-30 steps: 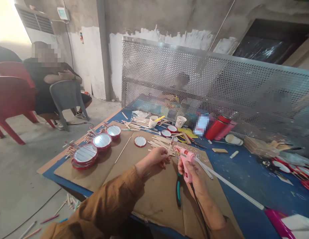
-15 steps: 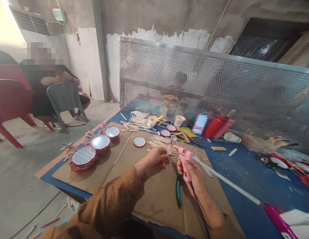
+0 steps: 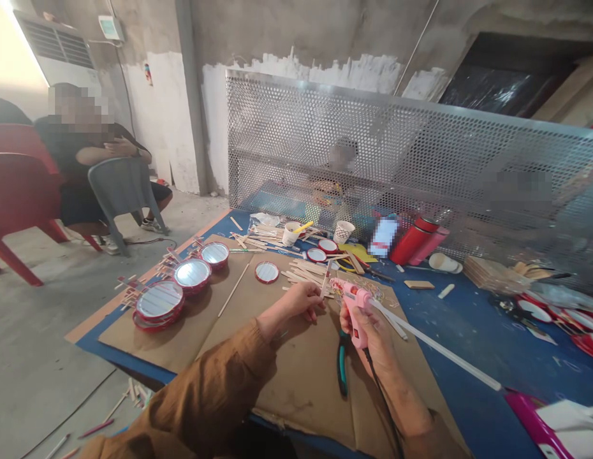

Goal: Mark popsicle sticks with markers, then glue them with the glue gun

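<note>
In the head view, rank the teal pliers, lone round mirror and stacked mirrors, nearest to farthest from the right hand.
From the right hand:
1. Teal pliers, on the cardboard below it.
2. Lone round mirror, on the cardboard, left.
3. Stacked mirrors, far left on the cardboard.

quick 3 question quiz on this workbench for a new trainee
1. True or false: the glue gun is in the right hand.
2. What colour are the handles of the pliers on the cardboard? A red, B teal, C yellow.
3. What does the left hand hold?

Key: 1 true; 2 B; 3 a wooden stick.
</note>
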`<action>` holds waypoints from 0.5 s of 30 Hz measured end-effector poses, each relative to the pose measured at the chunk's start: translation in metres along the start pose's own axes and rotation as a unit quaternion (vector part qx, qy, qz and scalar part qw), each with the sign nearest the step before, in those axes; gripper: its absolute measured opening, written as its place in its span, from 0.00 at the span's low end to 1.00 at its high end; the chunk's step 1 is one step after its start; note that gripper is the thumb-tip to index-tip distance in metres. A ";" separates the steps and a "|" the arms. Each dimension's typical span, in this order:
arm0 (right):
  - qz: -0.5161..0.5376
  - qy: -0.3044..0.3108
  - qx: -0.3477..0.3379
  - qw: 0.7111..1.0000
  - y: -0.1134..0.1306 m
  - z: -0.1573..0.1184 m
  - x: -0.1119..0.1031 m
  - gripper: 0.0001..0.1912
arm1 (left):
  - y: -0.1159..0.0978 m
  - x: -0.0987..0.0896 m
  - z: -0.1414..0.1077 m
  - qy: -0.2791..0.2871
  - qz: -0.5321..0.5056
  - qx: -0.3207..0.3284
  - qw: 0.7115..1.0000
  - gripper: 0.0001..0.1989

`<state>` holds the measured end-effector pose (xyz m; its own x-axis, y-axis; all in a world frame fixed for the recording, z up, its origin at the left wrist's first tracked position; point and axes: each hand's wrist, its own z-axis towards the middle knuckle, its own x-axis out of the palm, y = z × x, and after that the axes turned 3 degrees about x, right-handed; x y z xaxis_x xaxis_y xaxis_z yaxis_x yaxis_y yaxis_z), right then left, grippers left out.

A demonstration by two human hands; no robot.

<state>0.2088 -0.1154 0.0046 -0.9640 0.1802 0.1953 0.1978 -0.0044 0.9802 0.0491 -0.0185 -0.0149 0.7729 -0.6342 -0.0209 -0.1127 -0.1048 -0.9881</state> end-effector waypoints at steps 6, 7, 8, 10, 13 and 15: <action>-0.004 -0.015 -0.006 1.000 0.001 0.000 0.003 0.25 | -0.002 0.000 -0.001 0.002 0.000 0.004 1.000 0.08; -0.004 -0.019 -0.004 1.000 0.000 0.001 0.003 0.25 | -0.003 0.001 -0.001 0.002 0.000 0.003 1.000 0.07; -0.003 -0.022 -0.001 1.000 0.000 0.001 0.003 0.26 | -0.003 0.001 -0.001 0.001 0.000 0.002 1.000 0.07; -0.001 -0.028 -0.002 1.000 0.000 0.001 0.003 0.26 | -0.004 0.001 -0.001 0.001 -0.001 0.000 1.000 0.07; 0.000 -0.029 -0.010 1.000 -0.001 0.000 0.003 0.24 | -0.003 0.000 -0.001 0.002 -0.002 0.002 1.000 0.07; 0.001 -0.028 -0.010 1.000 -0.001 -0.001 0.003 0.23 | -0.002 0.000 -0.001 0.003 -0.003 0.006 1.000 0.06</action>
<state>0.2055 -0.1160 0.0041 -0.9522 0.2341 0.1961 0.1960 -0.0242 0.9803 0.0490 -0.0191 -0.0123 0.7693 -0.6388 -0.0132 -0.0997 -0.0996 -0.9900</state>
